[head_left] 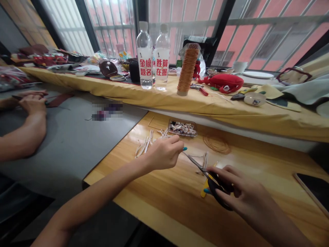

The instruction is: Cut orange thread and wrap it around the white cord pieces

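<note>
My right hand (240, 192) grips black-handled scissors (205, 173) low over the wooden table (257, 164), blades pointing up-left toward my left hand. My left hand (164, 152) is pinched shut just at the blade tips, holding something too thin to make out, perhaps a cord. Cut white cord pieces (145, 144) lie just left of that hand, and more white cord (204, 159) lies beside the blades. A small clear tray of beads (182, 128) sits just beyond my left hand. A yellow object (205, 190) lies partly under my right hand.
A coil of tan cord (217, 144) lies right of the tray. A dark phone (315, 190) rests at the right edge. On the yellow-covered ledge (231, 109) stand two water bottles (153, 56), an orange thread cone (187, 68) and a red plush toy (224, 83). Another person's hands (32, 103) rest on the grey table at left.
</note>
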Available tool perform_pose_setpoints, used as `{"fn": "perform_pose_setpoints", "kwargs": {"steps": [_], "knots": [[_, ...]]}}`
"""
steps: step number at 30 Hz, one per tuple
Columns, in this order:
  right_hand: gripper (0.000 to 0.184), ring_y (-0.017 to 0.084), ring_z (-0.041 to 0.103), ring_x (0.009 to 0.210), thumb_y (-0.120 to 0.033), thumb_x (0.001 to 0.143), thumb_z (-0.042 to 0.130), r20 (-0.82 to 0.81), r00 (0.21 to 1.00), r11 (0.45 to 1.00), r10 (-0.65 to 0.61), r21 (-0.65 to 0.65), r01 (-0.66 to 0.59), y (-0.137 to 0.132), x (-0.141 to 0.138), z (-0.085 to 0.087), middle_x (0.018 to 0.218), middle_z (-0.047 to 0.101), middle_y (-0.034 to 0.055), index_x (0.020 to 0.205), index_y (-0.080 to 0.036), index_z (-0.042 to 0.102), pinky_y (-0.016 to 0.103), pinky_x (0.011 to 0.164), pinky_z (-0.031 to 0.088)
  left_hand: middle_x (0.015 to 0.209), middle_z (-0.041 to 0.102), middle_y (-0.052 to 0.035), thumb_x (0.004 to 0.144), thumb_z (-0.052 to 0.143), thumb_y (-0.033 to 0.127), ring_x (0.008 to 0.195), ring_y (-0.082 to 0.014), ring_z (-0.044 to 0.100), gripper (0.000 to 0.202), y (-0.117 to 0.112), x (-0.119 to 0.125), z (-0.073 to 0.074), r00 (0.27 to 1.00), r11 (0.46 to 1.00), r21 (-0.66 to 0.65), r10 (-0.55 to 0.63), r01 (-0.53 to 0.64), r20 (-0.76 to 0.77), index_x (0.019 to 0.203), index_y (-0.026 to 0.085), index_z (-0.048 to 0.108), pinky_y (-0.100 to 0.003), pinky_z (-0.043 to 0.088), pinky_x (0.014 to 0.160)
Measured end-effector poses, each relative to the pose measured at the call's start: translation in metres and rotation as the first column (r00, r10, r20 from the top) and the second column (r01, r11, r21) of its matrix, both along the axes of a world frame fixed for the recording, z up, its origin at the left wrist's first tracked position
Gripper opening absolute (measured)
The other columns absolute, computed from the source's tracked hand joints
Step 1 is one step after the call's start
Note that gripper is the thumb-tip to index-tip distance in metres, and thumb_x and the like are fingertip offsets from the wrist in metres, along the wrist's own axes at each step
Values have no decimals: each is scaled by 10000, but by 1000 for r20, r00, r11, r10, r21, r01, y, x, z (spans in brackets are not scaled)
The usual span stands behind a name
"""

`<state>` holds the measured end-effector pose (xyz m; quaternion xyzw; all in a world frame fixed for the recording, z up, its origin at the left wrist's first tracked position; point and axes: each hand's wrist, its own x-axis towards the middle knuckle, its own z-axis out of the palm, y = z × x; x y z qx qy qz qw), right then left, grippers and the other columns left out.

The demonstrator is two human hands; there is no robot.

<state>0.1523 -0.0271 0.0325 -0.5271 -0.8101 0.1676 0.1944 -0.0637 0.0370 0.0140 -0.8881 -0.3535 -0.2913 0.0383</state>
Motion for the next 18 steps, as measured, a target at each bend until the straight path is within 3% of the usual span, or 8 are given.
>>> {"fn": "perform_pose_setpoints", "kwargs": {"steps": [9, 18], "knots": [[312, 132, 549, 562, -288, 730, 481, 14, 1000, 1000, 7, 0, -7, -2, 1, -3, 734, 567, 46, 1005, -210, 604, 219, 447, 436, 628, 431, -17, 789, 296, 134, 500, -96, 350, 221, 0, -1, -2, 999, 994, 112, 20, -16, -27, 664, 160, 477, -218, 245, 420], [317, 136, 556, 584, -259, 727, 479, 32, 999, 997, 34, 62, -36, -2, -2, -3, 750, 578, 50, 1020, -205, 586, 216, 459, 433, 614, 420, -16, 814, 280, 158, 499, -95, 347, 251, -2, 0, 0, 999, 994, 99, 32, -36, 35, 628, 158, 449, -214, 262, 436]]}}
